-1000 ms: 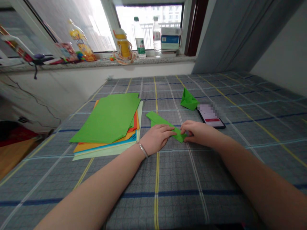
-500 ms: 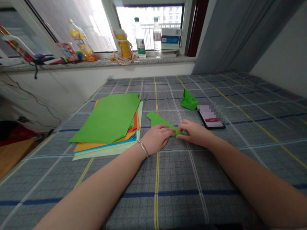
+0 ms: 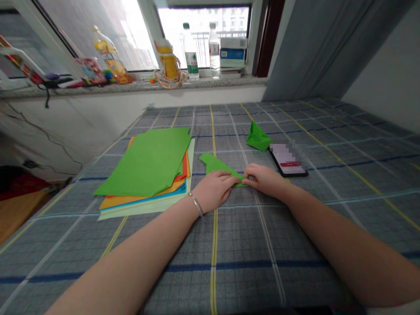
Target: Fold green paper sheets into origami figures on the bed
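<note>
A piece of green folded paper (image 3: 215, 163) lies on the checked cloth in front of me, with one narrow end pointing up and to the left. My left hand (image 3: 217, 188), a silver bracelet at its wrist, rests over its lower edge with the fingers stretched out and pressing down. At the paper's right end, my right hand (image 3: 262, 178) has thumb and fingers closed on the corner. The fingers partly cover that corner. Beyond my right hand stands another green folded paper shape (image 3: 258, 138), pointed at the top.
Left of my hands is a stack of coloured paper, a green sheet (image 3: 147, 162) uppermost. A phone (image 3: 288, 164) lies beyond my right wrist. Bottles (image 3: 190, 54), a yellow cup (image 3: 169, 65) and boxes (image 3: 232, 54) stand on the windowsill (image 3: 131, 87) behind the checked cloth (image 3: 243, 245).
The fingers of my right hand have shifted slightly at the paper's right corner, and my left fingertips have slid a little to the right. The paper stays in place.
</note>
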`<state>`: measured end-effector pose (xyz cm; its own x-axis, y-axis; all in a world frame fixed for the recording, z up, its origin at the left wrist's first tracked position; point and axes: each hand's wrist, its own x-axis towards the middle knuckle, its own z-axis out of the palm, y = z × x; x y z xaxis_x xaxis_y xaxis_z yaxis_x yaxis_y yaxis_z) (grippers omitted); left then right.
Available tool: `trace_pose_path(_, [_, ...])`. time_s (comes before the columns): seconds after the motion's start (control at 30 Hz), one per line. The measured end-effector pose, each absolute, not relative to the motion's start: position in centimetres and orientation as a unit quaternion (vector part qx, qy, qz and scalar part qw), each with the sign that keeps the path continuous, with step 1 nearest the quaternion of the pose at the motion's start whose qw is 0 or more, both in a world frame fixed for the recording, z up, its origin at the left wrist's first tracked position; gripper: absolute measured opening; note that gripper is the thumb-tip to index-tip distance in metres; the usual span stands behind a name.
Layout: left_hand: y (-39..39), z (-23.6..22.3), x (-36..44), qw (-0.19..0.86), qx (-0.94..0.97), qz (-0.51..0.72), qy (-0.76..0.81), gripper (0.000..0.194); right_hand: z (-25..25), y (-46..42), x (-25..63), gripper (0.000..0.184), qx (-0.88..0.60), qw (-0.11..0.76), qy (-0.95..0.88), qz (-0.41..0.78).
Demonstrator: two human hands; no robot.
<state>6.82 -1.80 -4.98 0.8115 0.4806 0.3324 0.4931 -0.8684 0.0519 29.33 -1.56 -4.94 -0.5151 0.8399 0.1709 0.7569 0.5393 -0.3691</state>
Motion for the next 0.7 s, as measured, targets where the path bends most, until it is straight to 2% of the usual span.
trace_pose_path(0.2, [-1.6,-4.9,6.6,0.026,-0.965,-0.152,-0.212,0.027,-4.8,-1.6,29.3,0.008,-0.482,0.175,-0.849,0.128])
trace_pose_path(0.5, [-1.9,-4.3,6.7,0.060,-0.973,-0.107,-0.196,0.029,-5.1,-1.4,29.5,0.009,-0.443,0.170,-0.879,0.050])
trace_pose_path(0.7, [-2.0,-4.3,7.1,0.065,-0.974,-0.095,-0.196,0.028,-6.2,-1.4,29.5,0.010,-0.450,0.209,-0.868,0.034])
